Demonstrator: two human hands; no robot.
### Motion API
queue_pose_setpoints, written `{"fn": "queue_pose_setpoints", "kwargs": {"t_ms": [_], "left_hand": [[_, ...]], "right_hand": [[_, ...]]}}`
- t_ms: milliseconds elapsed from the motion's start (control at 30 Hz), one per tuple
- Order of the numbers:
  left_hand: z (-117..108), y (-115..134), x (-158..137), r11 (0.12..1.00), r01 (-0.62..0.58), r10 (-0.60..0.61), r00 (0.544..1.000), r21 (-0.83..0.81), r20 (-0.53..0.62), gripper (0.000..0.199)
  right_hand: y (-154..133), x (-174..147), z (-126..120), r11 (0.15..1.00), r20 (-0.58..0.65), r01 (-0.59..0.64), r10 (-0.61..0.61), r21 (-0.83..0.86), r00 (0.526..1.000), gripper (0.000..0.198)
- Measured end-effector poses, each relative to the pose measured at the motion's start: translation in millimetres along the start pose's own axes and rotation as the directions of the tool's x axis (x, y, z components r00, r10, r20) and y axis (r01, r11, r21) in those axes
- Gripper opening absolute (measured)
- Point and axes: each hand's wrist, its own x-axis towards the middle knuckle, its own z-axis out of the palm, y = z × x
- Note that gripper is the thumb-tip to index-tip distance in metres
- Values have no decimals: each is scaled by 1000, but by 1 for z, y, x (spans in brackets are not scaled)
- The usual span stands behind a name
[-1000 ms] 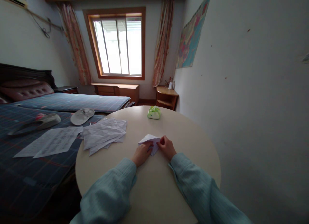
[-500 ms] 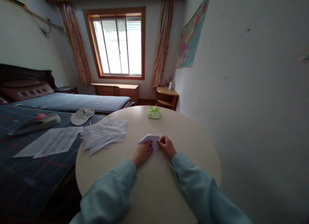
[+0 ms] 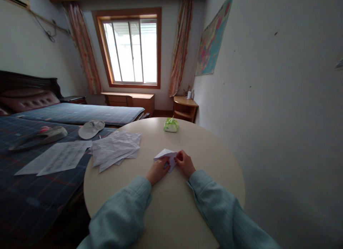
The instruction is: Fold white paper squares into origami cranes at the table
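Note:
A small folded sheet of white paper (image 3: 166,152) lies at the middle of the round table, partly covered by my fingers. On its left side, my left hand (image 3: 158,169) is closed on the paper, thumb and fingers curled over its lower part. My right hand (image 3: 184,162) pinches the paper's right edge between thumb and fingertips. A fold stands up a little along the far side, with a pointed top. How the paper is folded under my fingers is hidden.
Several creased white sheets (image 3: 116,148) lie at the left of the table (image 3: 214,152). A green tissue pack (image 3: 170,125) stands at the far side. Printed pages (image 3: 63,156), a light cap (image 3: 91,129) and a bag-like item (image 3: 53,134) rest on the bed to the left.
The far edge of the paper has changed from a rounded bulge to a sharper, pointed fold. Both hands have stayed almost in place.

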Motion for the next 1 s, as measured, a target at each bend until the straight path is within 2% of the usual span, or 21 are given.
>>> {"fn": "queue_pose_setpoints", "kwargs": {"t_ms": [100,200,467,700,1000], "left_hand": [[-2,2,0,1000,-4,4,1000,16,13,19],[-2,2,0,1000,-17,17,1000,19,15,24],[0,2,0,999,-29,29,1000,35,1,25],[-2,4,-2,999,-15,14,1000,31,8,34],[-2,3,0,1000,-12,12,1000,9,10,24]], "right_hand": [[-2,-1,1,998,29,36,-38,55,999,7],[-4,-2,1,994,68,65,-71,87,995,12],[-5,-2,1,989,80,139,-134,-54,988,19],[-3,-1,1,987,141,153,-145,-54,979,15],[-4,-2,0,983,152,170,-159,-66,976,14]]}}
